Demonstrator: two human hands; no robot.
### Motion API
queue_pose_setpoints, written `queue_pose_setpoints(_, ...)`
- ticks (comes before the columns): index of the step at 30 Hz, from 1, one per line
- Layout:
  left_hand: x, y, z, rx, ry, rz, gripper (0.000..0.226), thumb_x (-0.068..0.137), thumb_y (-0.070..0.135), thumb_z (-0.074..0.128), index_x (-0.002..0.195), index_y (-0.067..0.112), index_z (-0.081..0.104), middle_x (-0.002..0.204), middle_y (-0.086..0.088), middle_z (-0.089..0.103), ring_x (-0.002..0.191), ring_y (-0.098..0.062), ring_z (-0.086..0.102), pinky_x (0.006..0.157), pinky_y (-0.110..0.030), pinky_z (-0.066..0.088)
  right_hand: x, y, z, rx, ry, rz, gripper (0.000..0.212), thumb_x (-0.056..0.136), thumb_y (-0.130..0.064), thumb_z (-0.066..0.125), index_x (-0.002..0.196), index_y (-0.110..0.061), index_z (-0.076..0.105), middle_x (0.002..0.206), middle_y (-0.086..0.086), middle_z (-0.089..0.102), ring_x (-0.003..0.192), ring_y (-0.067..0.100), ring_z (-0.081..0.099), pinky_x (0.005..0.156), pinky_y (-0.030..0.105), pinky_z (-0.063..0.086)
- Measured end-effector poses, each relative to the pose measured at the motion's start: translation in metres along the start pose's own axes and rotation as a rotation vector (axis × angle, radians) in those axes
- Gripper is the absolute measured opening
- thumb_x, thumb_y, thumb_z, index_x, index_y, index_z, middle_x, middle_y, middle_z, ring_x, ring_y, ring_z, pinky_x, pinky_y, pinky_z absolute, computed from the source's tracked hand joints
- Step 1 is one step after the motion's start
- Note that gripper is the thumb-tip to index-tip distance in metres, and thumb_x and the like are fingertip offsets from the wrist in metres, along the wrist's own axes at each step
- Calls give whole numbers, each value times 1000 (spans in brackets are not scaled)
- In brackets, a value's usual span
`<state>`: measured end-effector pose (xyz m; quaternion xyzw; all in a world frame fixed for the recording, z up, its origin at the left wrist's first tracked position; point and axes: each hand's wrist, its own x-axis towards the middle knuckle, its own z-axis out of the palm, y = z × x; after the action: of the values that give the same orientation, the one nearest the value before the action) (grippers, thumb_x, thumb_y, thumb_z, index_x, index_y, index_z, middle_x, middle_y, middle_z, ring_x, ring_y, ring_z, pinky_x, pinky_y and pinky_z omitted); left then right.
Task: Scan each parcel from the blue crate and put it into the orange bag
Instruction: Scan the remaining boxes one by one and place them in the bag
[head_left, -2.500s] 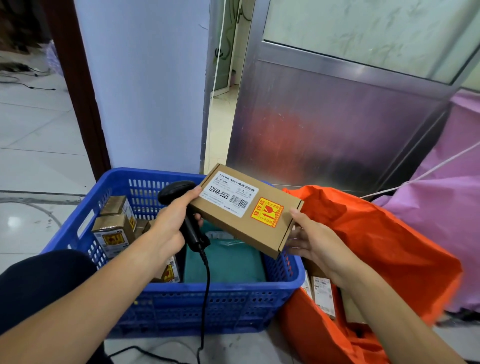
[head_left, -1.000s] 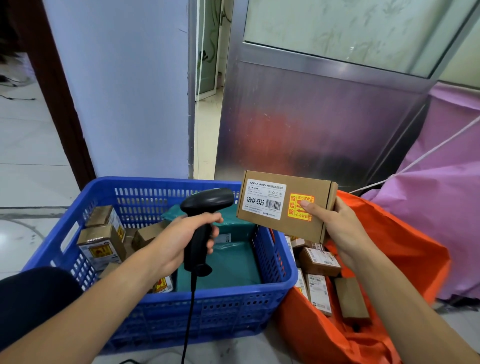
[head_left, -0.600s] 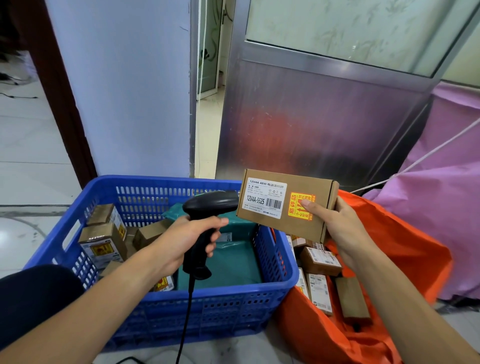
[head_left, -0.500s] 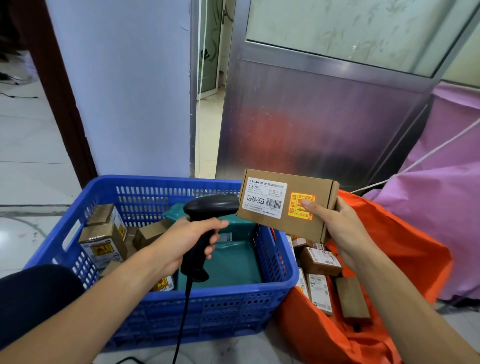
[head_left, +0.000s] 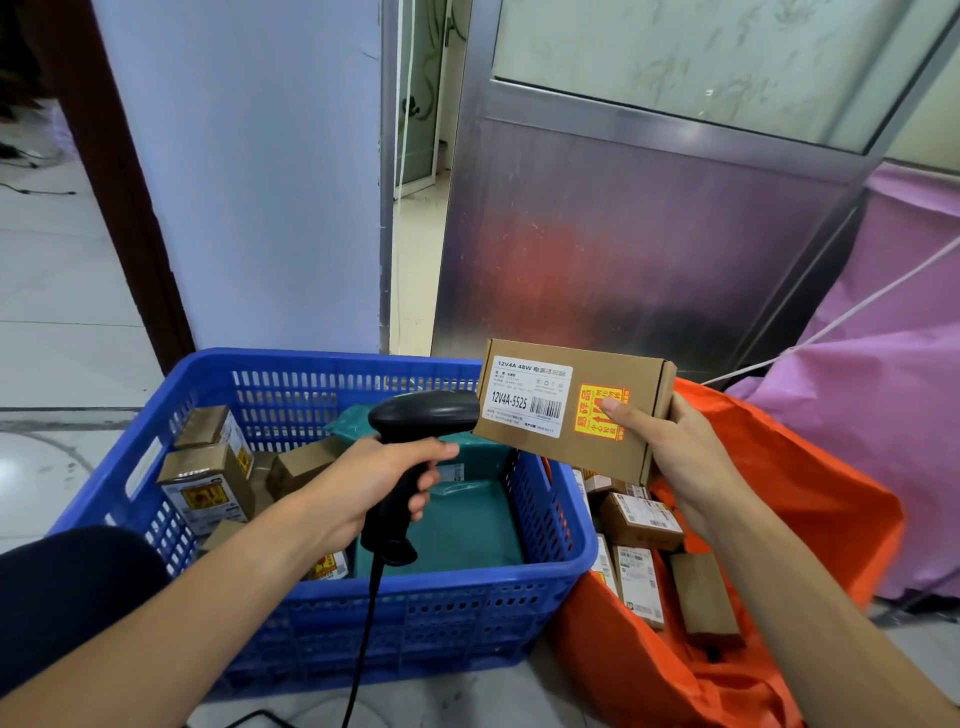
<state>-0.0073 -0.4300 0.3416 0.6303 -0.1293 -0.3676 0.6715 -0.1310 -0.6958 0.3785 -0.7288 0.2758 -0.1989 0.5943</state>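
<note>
The person holds a flat brown parcel (head_left: 569, 410) up in the right hand (head_left: 675, 462), thumb laid across its yellow-and-red sticker and the fingers (head_left: 662, 457) curled round the right end. The parcel hangs tilted above the gap between the blue crate (head_left: 415, 582) and the orange bag (head_left: 810, 509), its white barcode label facing the person. The left hand (head_left: 374, 478) is wrapped round the handle of a black scanner (head_left: 421, 413), whose head points at the left end of the parcel; I cannot tell whether the two touch. The scanner's cable (head_left: 363, 639) drops in front of the crate to the floor. Inside the crate lie a teal mailer (head_left: 467, 525) and several small cardboard boxes (head_left: 205, 483) along the left side. More labelled packages (head_left: 641, 519) lie in the open mouth of the bag, just beside the crate.
</note>
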Motion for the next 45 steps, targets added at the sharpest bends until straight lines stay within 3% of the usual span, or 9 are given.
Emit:
queue_pose_setpoints(3,0,0,0,6,6,-1,24,89,25,79,79,15,61,63,-3,50,52,-18,45,55,-30,46,-1,0,1,-5,2,1,51,86,-37,80,132,-28,60,113,-4,77,102,18,74,90,46,62)
queue_pose_setpoints(7,-1,1,1,-7,20,9,18,90,23,78,93,13,64,64,-3,52,52,-18,46,54,-30,46,-2,-1,1,-9,3,4,50,87,-36,79,132,-28,60,114,-4,76,102,18,74,88,43,62)
queue_pose_setpoints(12,3,0,-1,-47,51,35,14,90,22,78,87,12,68,69,-7,58,55,-19,50,59,-33,48,-2,-3,1,13,8,5,46,87,-36,79,129,-28,63,110,-5,78,97,15,75,81,37,62)
queue_pose_setpoints(19,8,-4,-4,-98,144,48,21,90,15,78,105,3,71,78,-8,67,59,-17,58,60,-32,54,-7,-5,-1,44,-4,51,36,94,-45,69,124,-25,67,101,-6,80,93,15,78,77,34,61)
queue_pose_setpoints(23,11,-5,-4,-125,204,56,16,90,13,77,102,4,71,81,-8,71,59,-18,59,62,-33,55,-10,-7,-2,71,-22,70,34,98,-49,62,121,-25,70,102,-3,80,95,18,78,92,41,59)
queue_pose_setpoints(27,14,-7,-2,-141,252,48,14,89,12,77,101,5,72,88,-12,74,58,-19,60,63,-35,54,-14,-8,-6,76,6,66,33,101,-52,54,115,-28,73,98,-3,81,94,19,78,91,38,59)
queue_pose_setpoints(34,18,-9,11,-149,281,29,34,86,22,82,113,3,73,82,-8,75,55,-18,59,56,-32,56,-15,-8,-15,111,67,154,38,106,-52,45,110,-27,74,94,-2,81,92,20,78,90,35,57)
queue_pose_setpoints(39,31,-1,18,-224,241,49,56,68,36,89,115,10,73,92,-8,72,52,-16,59,56,-31,57,-11,-7,-26,119,96,164,35,105,-51,47,116,-27,70,97,-2,81,97,20,77,91,38,57)
queue_pose_setpoints(45,50,-4,47,-223,194,48,11,91,16,76,100,11,71,88,-6,74,54,-15,58,53,-28,57,3,10,-47,210,276,141,32,104,-44,50,128,-28,63,102,-3,80,95,17,77,89,39,61)
